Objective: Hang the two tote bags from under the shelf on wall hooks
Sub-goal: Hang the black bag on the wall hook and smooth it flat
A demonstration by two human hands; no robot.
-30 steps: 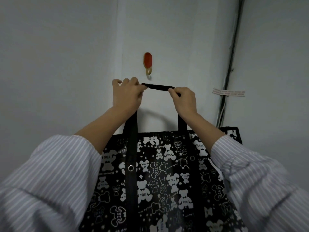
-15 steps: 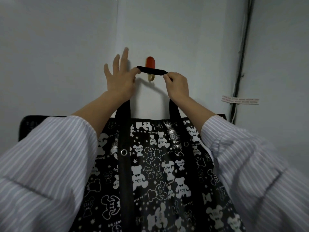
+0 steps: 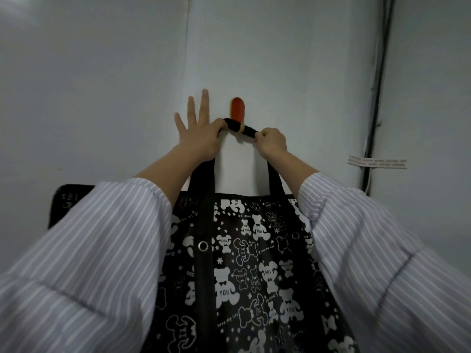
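Observation:
A black tote bag (image 3: 254, 263) printed with white bears hangs flat against the white wall in front of me. Its black handle strap (image 3: 235, 126) lies across the brass prong of a red oval wall hook (image 3: 237, 110). My left hand (image 3: 201, 133) pinches the strap just left of the hook with thumb and forefinger, the other fingers spread on the wall. My right hand (image 3: 271, 142) grips the strap just right of the hook. A dark corner of a second black bag (image 3: 65, 202) shows behind my left sleeve.
A wall seam runs up just left of the hook. Dark cables (image 3: 377, 93) run down the wall corner on the right, with a strip of printed tape (image 3: 377, 162) across them.
Both hands lifted the strap from below the hook up to it and set it behind the prong. My left fingers spread out on the wall.

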